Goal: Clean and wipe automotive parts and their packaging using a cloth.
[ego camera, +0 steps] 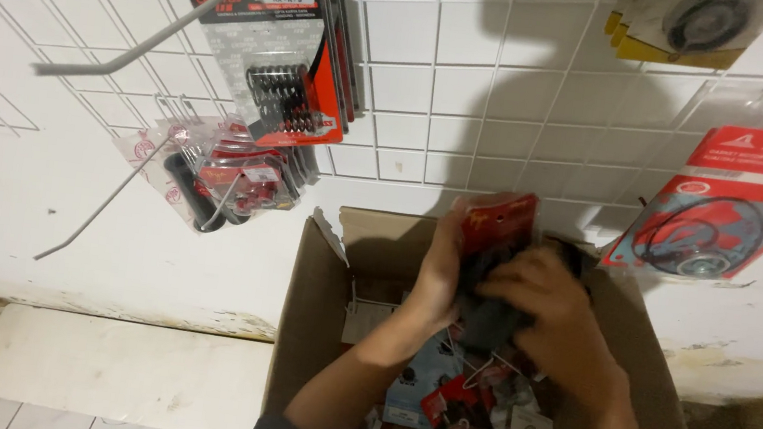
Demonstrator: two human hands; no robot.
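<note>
Both hands are over an open cardboard box (312, 303) that stands against the wall. My left hand (437, 275) grips a stack of red and black blister packs (496, 229) from the left side. My right hand (549, 313) is closed over the same stack from the right and front, hiding its lower part. Inside the box lie several more small packs (464, 409) in red, blue and white, loosely piled.
A white wire grid (436, 85) covers the wall, with bare metal hooks (136, 44) sticking out at left. Spring packs (276, 46) and bagged red parts (221, 175) hang from it. A red gasket pack (731, 214) hangs at right. A pale board (110, 370) lies left of the box.
</note>
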